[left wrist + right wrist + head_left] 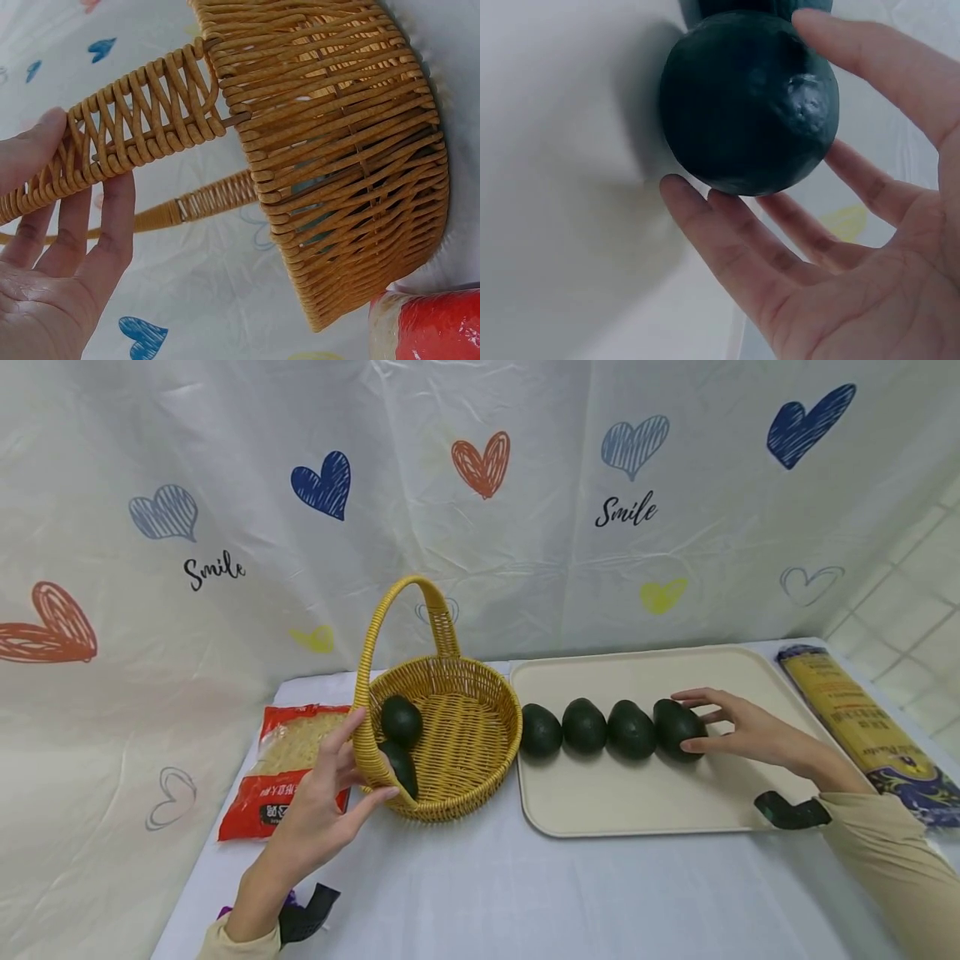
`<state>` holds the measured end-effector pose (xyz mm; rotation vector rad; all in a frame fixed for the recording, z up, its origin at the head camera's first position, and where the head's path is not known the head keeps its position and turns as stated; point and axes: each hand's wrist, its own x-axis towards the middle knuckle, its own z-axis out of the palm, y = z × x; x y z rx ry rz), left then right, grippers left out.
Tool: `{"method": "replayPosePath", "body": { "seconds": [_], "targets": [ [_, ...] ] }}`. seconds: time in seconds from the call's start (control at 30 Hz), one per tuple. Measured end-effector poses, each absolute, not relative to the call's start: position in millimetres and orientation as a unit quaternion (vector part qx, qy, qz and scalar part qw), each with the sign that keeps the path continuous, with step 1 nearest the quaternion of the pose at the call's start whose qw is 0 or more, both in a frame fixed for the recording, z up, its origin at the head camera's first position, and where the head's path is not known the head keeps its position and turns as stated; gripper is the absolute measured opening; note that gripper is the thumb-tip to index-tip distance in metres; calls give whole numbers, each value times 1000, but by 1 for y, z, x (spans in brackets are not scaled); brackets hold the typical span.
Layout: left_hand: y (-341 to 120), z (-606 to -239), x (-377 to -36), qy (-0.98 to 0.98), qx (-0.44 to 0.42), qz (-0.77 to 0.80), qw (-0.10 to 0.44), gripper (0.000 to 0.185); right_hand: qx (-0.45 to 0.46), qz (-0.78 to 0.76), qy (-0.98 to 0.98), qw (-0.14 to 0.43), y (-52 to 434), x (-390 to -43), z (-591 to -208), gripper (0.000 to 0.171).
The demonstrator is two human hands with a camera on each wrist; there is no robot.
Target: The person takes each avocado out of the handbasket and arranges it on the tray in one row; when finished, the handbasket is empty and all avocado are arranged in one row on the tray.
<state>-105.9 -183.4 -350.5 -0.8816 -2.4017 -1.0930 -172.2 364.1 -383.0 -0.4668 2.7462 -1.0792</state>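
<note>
A yellow wicker basket (472, 785) with a tall handle stands left of the tray; two dark green avocados (402, 721) lie inside at its left. My left hand (318, 810) holds the handle's lower left part, thumb on one face and fingers behind it in the left wrist view. On the beige tray (600, 810), several avocados sit in a row. With thumb and fingers spread round its sides, my right hand (738, 731) holds the rightmost avocado (677, 729). The right wrist view shows this avocado (746, 105) between thumb and fingertips, another partly hidden behind it.
Left of the basket lies a red and clear bag (292, 768) of pale yellow food, partly behind my left hand. A long yellow and purple package (862, 718) lies along the tray's right side. A white curtain (540, 543) with printed hearts hangs behind the table.
</note>
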Motion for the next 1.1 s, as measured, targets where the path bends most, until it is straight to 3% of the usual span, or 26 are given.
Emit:
{"method": "replayPosePath", "body": {
  "seconds": [0.17,0.33,0.5,0.77,1.1],
  "targets": [
    [-183,-349,-106,-848,-315,-386,179,116,-161,-358,917,70,366,-171,-372,72],
    [-184,-348,-107,-846,-321,-385,180,117,-192,-346,918,9,355,-173,-347,71],
    [-184,-349,-106,-846,-318,-388,180,117,-248,-343,905,-37,314,-178,-317,68],
    [-184,-351,-105,-850,-310,-389,176,116,-341,-373,863,-5,213,-182,-294,59],
    [-183,-350,-104,-855,-304,-383,174,116,-440,-384,807,87,96,-194,-340,48]
  ]
}}
